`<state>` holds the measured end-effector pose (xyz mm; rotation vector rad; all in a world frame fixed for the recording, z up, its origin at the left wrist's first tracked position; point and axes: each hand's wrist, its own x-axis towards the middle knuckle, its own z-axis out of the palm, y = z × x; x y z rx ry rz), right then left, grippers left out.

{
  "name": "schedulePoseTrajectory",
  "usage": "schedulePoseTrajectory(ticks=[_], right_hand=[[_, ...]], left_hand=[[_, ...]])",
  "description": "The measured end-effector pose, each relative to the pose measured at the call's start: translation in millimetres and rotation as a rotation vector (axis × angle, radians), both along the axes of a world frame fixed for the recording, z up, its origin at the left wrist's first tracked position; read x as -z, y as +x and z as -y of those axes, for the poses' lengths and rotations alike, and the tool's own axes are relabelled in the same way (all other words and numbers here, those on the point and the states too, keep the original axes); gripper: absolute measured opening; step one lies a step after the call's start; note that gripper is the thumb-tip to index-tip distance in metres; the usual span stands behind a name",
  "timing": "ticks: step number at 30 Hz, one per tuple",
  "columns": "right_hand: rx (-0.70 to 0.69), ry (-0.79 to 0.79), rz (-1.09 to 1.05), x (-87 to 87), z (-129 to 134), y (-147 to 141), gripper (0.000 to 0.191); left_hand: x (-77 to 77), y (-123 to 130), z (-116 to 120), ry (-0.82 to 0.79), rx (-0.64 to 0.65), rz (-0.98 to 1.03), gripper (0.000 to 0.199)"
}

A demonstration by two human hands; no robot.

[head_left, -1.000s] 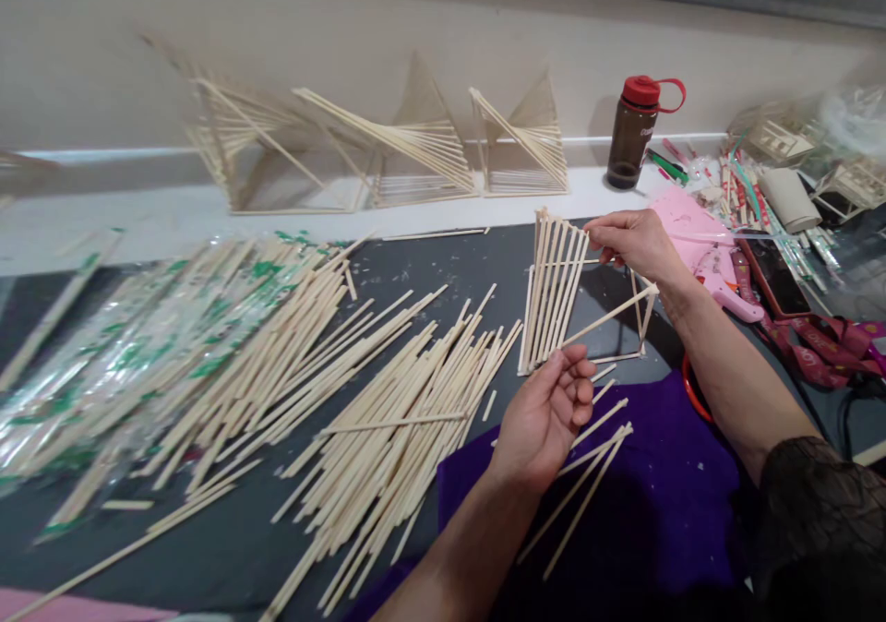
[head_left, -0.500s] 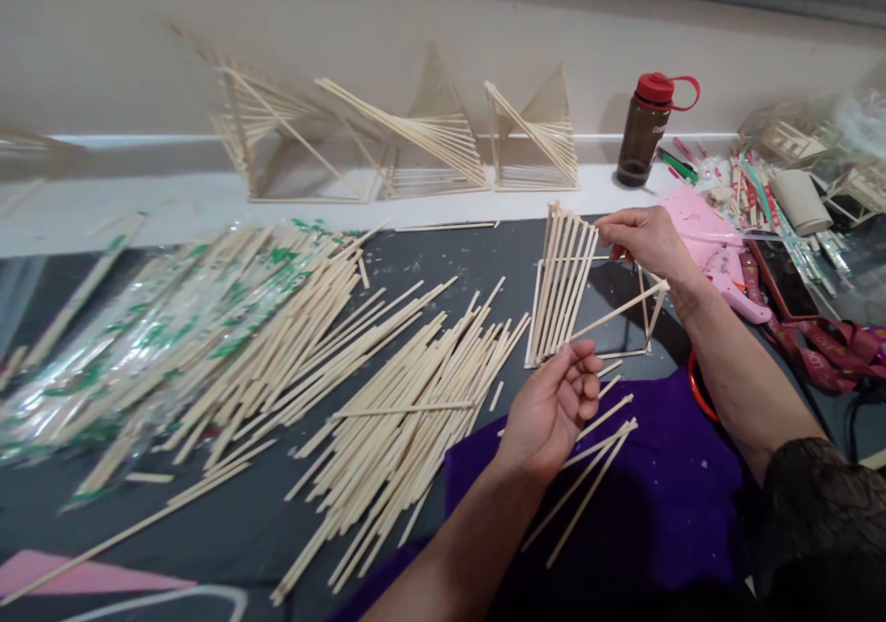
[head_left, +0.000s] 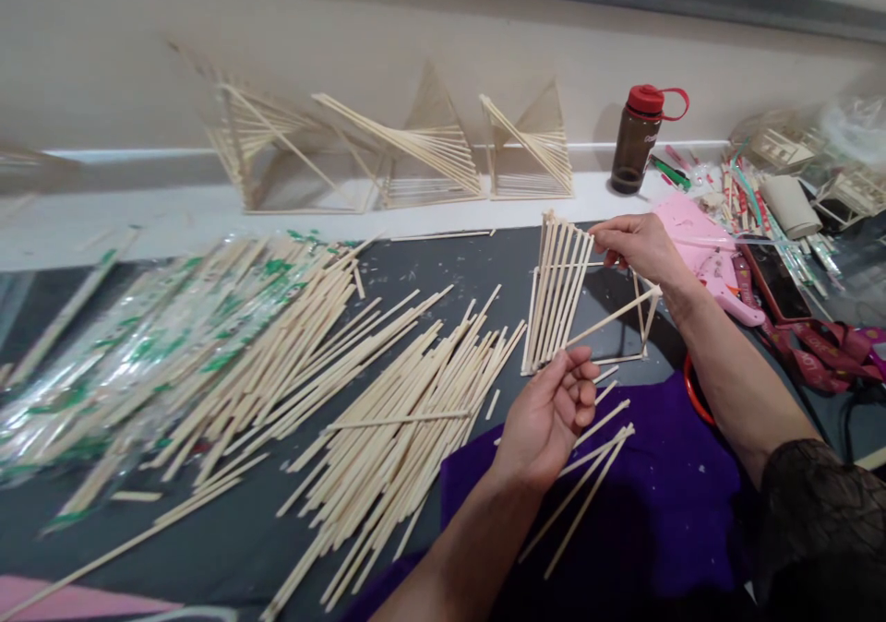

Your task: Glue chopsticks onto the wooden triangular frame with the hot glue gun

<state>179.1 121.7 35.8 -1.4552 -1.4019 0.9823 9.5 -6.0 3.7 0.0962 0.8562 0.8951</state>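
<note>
A model of thin wooden sticks (head_left: 554,304) stands on the dark table, with a fan of slanting sticks on its left side and an open frame on its right. My right hand (head_left: 643,251) is closed in a pinch at the upper end of the rightmost wooden stick (head_left: 580,282) of the fan. Down at the lower end of that stick, my left hand (head_left: 546,414) has thumb and forefinger pressed together, its other fingers curled. The exact contact of both fingertips is partly hidden. Several loose sticks lie on a purple cloth (head_left: 664,474) below the model.
Loose sticks (head_left: 415,437) are heaped to the left, beside plastic-wrapped bundles (head_left: 159,327). Twisted stick models (head_left: 422,151) line the wall ledge. A red-capped bottle (head_left: 633,147), pink glue gun (head_left: 726,294), phone (head_left: 775,281) and red lanyard (head_left: 817,350) are at the right.
The whole view has shifted slightly, so things appear a little lower and further left. Both hands keep nearly the same place on the stick model.
</note>
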Motion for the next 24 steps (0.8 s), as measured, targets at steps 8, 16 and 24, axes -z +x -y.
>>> schedulePoseTrajectory(ticks=[8, 16, 24], right_hand=[[-0.006, 0.027, 0.020, 0.3, -0.4, 0.7, 0.017], [0.003, 0.041, 0.011, -0.7, -1.0, 0.1, 0.013], [-0.012, 0.060, 0.016, -0.4, -1.4, 1.5, 0.010]], left_hand=[[1.4, 0.4, -1.1, 0.004, 0.006, 0.019, 0.031], [3.1, 1.8, -0.6, 0.008, 0.003, 0.051, 0.033], [4.8, 0.4, -0.9, 0.009, 0.002, 0.071, 0.035]])
